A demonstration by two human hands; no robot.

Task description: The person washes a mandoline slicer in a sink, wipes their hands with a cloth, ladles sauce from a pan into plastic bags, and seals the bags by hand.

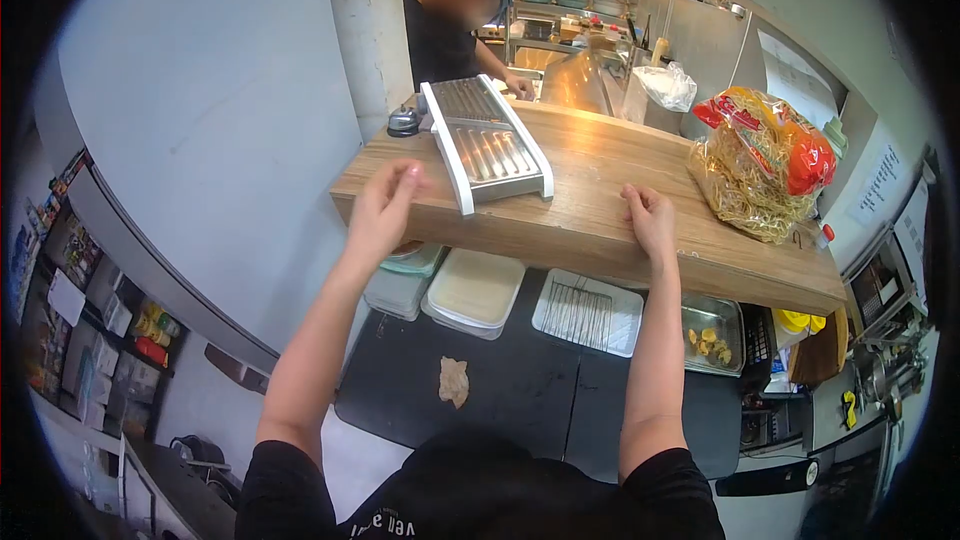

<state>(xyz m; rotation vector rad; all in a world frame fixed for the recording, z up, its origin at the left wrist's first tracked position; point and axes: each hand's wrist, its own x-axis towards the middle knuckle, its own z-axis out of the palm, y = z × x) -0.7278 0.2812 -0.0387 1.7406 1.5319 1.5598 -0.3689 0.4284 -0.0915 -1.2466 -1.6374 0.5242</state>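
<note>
**Head view: both hands at near edge of wooden desk, slicer by the left**

Head view. Light-brown wooden desk (pixel 600 175) carries a white-framed slicer with a ribbed metal plate (pixel 487 145); it stands towards the desk's left end, lower end close to the near edge.

Left hand (pixel 388 198): beside the slicer, at the near edge close to the left corner; fingers loosely bent, released, nothing visible in them. Right hand (pixel 652 220): along the near edge, right of centre; fingers curled inward, cannot tell if they grasp anything.

Clear plastic bag of tan strands with red print (pixel 755 175): near right end. Silver dome-shaped bell (pixel 404 121): far left corner. Person in black (pixel 440 52): beyond far edge.

Lower black desk (pixel 510 370): crumpled beige scrap (pixel 453 383) left of centre.
</note>
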